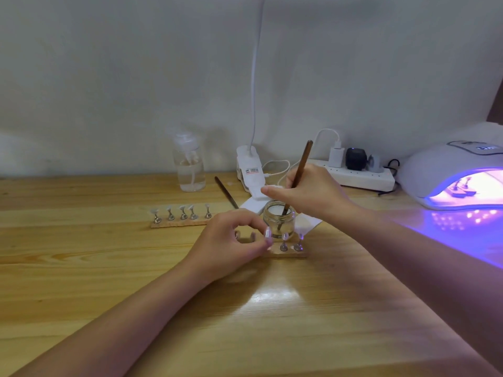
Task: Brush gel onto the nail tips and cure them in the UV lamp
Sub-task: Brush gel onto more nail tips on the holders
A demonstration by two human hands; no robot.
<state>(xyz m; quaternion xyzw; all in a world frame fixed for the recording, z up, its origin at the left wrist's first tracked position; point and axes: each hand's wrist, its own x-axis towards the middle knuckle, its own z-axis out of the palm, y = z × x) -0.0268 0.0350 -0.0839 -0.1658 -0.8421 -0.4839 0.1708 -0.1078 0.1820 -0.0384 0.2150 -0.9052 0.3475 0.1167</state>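
My right hand [307, 190] grips a brown brush [302, 161] whose tip dips into a small glass jar [279, 223]. My left hand [231, 240] pinches a nail tip on its metal stand [268, 235] just left of the jar. In front of the jar lies a wooden holder [290, 253] with two more nail tips on stands [292, 240]. A second wooden holder [179, 223] with several nail tips sits farther left. The UV lamp [451, 172] at the right glows purple, with a holder of tips inside it [462, 189].
A clear pump bottle [189, 164] stands at the back. A white clip lamp base [249, 170], a power strip [359, 175] with plugs and a second brush [226, 191] lie behind the jar. White paper [306, 223] lies under the jar.
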